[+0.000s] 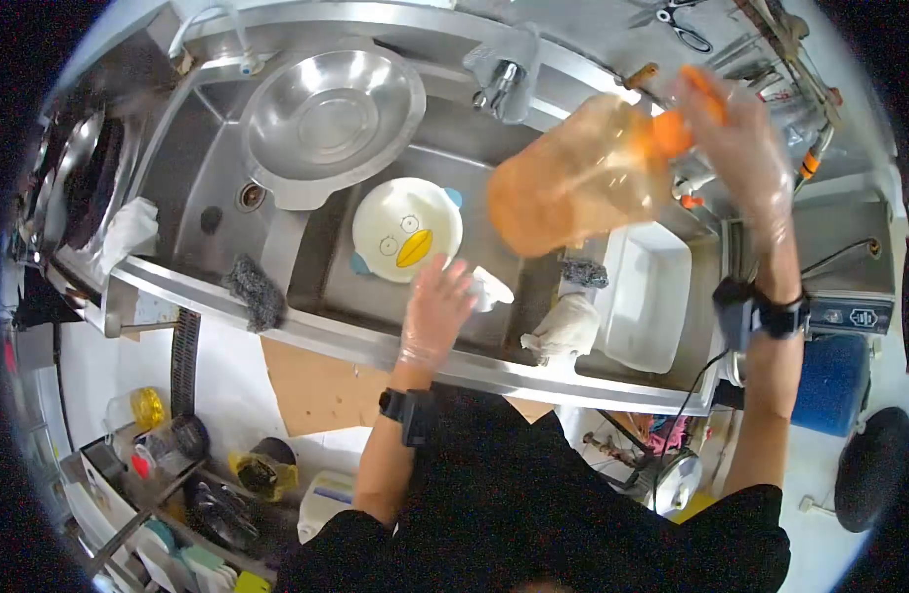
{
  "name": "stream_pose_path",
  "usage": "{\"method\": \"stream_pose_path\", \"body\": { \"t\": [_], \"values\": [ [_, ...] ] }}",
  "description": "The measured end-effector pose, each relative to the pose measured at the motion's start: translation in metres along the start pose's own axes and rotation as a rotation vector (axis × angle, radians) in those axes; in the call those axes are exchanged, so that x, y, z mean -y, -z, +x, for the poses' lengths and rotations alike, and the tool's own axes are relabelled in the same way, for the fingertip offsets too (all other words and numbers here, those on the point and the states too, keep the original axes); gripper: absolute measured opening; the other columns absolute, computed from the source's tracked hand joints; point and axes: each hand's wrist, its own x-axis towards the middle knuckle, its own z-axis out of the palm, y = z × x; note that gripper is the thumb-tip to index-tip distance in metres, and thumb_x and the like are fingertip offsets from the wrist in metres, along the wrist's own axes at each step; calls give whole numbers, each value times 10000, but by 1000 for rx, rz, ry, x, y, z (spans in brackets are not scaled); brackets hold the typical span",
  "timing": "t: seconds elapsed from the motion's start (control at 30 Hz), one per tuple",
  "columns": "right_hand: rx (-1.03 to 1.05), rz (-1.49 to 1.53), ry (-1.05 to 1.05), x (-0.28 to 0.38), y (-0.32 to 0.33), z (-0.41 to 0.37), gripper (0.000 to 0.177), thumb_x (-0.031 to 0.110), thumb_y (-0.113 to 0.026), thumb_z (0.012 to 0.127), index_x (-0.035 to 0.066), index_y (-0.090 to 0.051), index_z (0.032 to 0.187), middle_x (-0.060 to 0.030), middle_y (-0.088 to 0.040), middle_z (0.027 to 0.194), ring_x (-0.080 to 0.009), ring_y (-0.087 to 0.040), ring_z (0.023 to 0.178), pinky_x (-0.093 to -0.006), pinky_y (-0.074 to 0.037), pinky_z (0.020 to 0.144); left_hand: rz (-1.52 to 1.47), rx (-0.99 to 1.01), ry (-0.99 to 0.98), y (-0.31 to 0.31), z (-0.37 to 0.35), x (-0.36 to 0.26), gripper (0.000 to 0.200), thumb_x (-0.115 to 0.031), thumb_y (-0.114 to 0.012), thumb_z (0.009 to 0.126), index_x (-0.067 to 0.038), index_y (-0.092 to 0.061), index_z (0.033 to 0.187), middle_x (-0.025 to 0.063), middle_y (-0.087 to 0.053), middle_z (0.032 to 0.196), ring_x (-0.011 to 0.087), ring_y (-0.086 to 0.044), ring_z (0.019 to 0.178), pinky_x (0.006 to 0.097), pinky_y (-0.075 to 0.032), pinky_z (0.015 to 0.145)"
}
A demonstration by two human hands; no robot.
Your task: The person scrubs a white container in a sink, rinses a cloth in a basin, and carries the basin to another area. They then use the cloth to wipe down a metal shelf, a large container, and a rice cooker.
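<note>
My right hand [741, 148], in a clear glove, grips the orange top of a large translucent bottle [583, 178], which is tilted over the sink with orange liquid at its lower end. My gloved left hand [437, 308] has its fingers spread and holds nothing. Just beyond those fingertips, a white bowl with a duck-like face [407, 222] lies in the sink. A small white object [491, 289] is right beside the left fingers; its kind is unclear.
A large steel basin [334, 117] spans the sink divider at the left. A white rectangular tub [647, 296], a white cloth [563, 328] and a dark scrubber [585, 273] are at the right. The faucet [499, 89] stands at the back; another scrubber [257, 292] rests on the front rim.
</note>
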Motion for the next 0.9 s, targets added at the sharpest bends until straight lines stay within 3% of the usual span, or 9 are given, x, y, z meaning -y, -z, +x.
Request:
{"method": "stream_pose_path", "body": {
  "t": [0.07,0.23,0.3,0.33,0.47,0.53,0.73,0.77,0.9],
  "values": [
    [2,10,-99,-22,9,19,459,489,-515,861,127,-639,1114,-167,-671,871,-276,-658,822,-352,-493,746,102,105,-75,6,-4,-6,525,-423,-402,956,-141,-337,1393,97,-439,1347,238,-464,1156,391,-357,993],
    [86,-81,16,-114,-47,60,411,462,-534,857,123,-626,1071,-140,-667,886,-287,-636,807,-375,-488,710,79,-156,-79,-3,-8,-15,470,-353,-442,948,-84,-438,1332,129,-445,1301,262,-468,1106,383,-376,997],
    [57,-398,134,-143,-85,65,435,450,-522,875,91,-629,1096,-158,-661,980,-299,-641,896,-342,-497,756,74,-190,-70,2,-6,-14,462,-343,-450,948,-82,-443,1328,129,-444,1298,258,-466,1101,385,-374,1000],
    [-109,-438,361,-216,-140,83,425,463,-537,859,113,-636,1078,-134,-666,955,-293,-641,868,-345,-502,746,63,-228,-56,8,-7,-13,454,-334,-458,948,-81,-447,1324,130,-444,1294,254,-464,1096,386,-372,1003],
    [-80,-170,-59,-188,-155,76,407,466,-562,842,117,-638,1036,-109,-669,915,-288,-635,826,-358,-492,717,85,-172,-92,26,-11,-15,481,-320,-474,945,-105,-395,1368,116,-444,1336,231,-467,1118,347,-370,977],
    [5,-139,-218,-200,-168,76,429,499,-468,873,162,-633,1081,-123,-641,1033,-335,-593,979,-405,-474,824,161,-345,-63,5,-18,-21,486,-315,-490,941,-104,-393,1368,104,-462,1316,221,-471,1111,344,-378,972],
    [78,-213,-155,-239,-201,78,474,511,-447,885,112,-633,1061,-164,-651,957,-357,-612,885,-433,-482,754,206,-429,-59,1,-10,-20,514,-312,-532,922,-76,-395,1357,89,-488,1287,197,-479,1098,334,-383,962],
    [-92,-124,-72,-237,-204,73,469,481,-444,901,66,-636,1007,-178,-653,910,-351,-618,850,-427,-484,736,210,-435,-51,0,-7,-17,514,-312,-532,922,-76,-395,1357,89,-488,1287,197,-479,1098,334,-383,962],
    [35,-171,-93,-238,-194,84,469,456,-551,806,40,-590,1020,-198,-630,944,-343,-607,904,-410,-465,789,293,-381,-64,-4,1,-9,518,-322,-541,919,-63,-402,1345,84,-527,1239,189,-495,1088,328,-385,956]
  ]
}}
